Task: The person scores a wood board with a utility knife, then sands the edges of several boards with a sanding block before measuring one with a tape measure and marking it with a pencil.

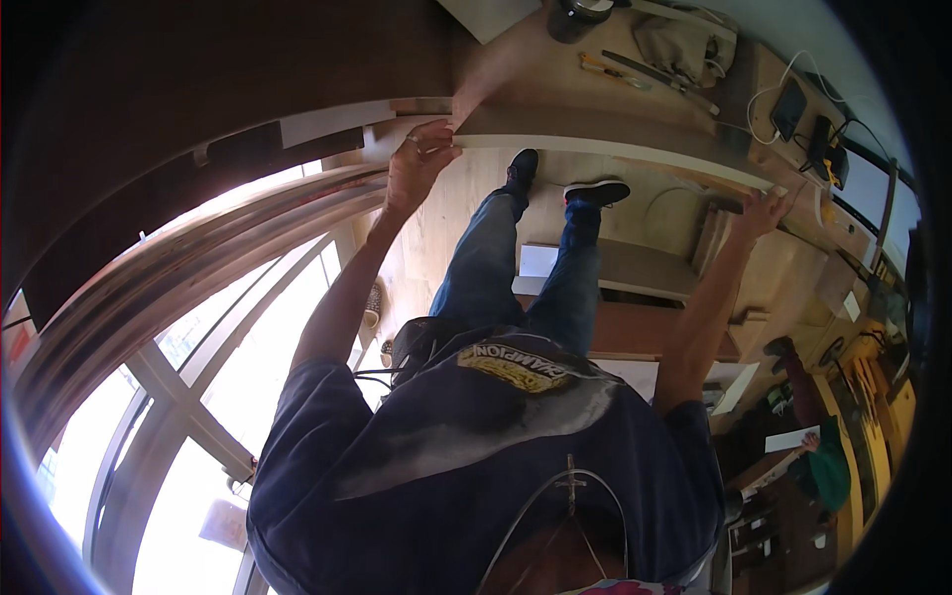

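A long brown-grey board (595, 127) with a pale front edge runs across in front of me at the workbench. At its left end, my left hand (418, 164) has its fingers curled and pressed against the corner, a ring on one finger. My right hand (762, 213) wraps over the pale edge at the right end; part of its grip is hidden. Both arms are stretched wide apart.
On the wooden worktop (535, 69) beyond lie a yellow cutter knife (607, 69), a long dark tool (659, 81), a cloth bag (684, 45) and a dark jar (577, 18). A phone (788, 109) charges at right. Stacked long boards (198, 238) stand left. Another person's green sleeve (831, 466) shows lower right.
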Available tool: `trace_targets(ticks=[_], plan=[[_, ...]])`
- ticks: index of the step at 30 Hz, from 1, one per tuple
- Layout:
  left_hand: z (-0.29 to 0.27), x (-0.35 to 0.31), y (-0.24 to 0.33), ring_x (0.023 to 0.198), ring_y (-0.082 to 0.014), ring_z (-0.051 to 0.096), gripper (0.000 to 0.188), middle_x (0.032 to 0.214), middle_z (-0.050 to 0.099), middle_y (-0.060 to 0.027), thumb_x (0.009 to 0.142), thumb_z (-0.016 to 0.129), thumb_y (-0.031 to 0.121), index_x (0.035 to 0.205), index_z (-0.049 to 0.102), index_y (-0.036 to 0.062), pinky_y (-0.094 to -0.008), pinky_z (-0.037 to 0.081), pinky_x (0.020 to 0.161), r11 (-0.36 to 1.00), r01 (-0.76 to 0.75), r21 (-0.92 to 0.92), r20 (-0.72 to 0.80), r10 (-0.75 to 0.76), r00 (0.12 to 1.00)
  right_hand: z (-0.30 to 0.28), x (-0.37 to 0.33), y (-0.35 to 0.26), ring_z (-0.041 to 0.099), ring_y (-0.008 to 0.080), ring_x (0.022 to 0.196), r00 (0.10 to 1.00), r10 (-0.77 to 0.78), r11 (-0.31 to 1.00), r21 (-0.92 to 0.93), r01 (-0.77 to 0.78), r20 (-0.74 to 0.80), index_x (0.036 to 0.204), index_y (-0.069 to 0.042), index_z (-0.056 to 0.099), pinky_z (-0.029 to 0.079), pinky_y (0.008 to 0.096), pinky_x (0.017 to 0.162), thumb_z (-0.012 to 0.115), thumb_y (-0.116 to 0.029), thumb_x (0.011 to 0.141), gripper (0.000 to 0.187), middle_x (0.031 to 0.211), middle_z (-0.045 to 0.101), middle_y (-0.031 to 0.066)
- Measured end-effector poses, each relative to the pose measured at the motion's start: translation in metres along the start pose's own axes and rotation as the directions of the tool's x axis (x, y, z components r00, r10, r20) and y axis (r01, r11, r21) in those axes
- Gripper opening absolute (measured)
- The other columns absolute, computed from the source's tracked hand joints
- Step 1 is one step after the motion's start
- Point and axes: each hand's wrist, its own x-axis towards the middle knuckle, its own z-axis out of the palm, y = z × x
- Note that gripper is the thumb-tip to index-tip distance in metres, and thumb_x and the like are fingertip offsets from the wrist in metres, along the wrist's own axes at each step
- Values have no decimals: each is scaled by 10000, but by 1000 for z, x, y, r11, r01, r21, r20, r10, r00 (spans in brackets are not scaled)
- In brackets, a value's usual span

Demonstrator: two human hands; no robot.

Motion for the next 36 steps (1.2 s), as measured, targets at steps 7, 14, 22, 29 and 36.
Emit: trace_targets(ticks=[7,14,22,29,36], plan=[[62,-51,33,1522,-302,292,793,1633,289,-214,976,648,151,1589,192,-61,-373,325,1200,965,227,-132,-11,-230,973,-14,20,10,639,199,972,999,-31,991,134,29,15,1484,-78,476,527,379,798,641,-322,993,572,1224,624,84],[54,-59,41,1555,-286,208,802,1647,264,-194,949,648,78,1594,189,-47,-381,245,1242,807,424,-411,54,-443,895,-8,19,10,641,211,968,1000,-16,995,94,14,23,1469,-89,472,556,376,758,648,-327,1001,553,1215,610,88],[29,-58,-6,1269,-274,576,242,1333,550,-178,1040,516,126,1209,606,-22,-390,475,1145,792,121,-598,86,-87,992,3,-59,14,605,309,1145,948,281,943,143,-302,150,1552,-153,285,573,476,851,673,-445,982,749,1401,517,111],[28,-65,-46,944,-193,708,306,1096,680,-104,1018,636,205,1260,528,52,-279,577,822,606,777,-170,231,-742,629,-8,-195,29,542,252,1233,813,459,767,301,-566,358,1500,-112,417,477,444,961,447,-699,993,776,1395,531,96],[48,-107,-107,1081,-246,690,498,1190,673,-113,968,708,201,1392,478,78,-336,552,913,527,845,-95,321,-787,527,-77,-201,95,499,322,1303,711,573,581,410,-703,408,1547,-92,335,457,487,978,425,-805,922,952,1493,441,147]])
